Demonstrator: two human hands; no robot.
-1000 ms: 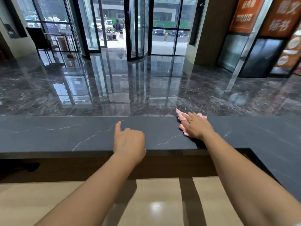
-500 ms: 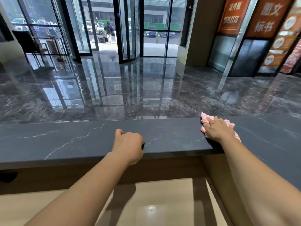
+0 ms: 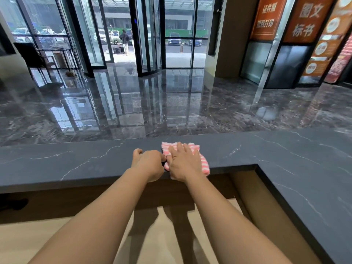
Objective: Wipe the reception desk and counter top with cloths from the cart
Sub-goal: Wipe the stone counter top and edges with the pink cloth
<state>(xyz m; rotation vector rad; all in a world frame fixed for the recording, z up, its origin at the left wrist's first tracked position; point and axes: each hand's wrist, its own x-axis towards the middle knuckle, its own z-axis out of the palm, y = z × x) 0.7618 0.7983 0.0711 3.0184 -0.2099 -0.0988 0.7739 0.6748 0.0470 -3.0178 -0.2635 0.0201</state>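
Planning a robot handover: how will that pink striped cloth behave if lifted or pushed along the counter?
Probably floppy: the pink striped cloth lies rumpled, one corner overhanging the counter top edge. Likely light, flattening under the right hand. Should slide easily on polished stone, bunching.

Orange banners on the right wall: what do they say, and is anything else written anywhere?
"证件照": left orange banner, top.
"图纸打印": same banner, below.
"图文": middle orange banner, top.
"标书": same banner, below.
Right banner, round badges: too blurred to read.
No other writing is legible.
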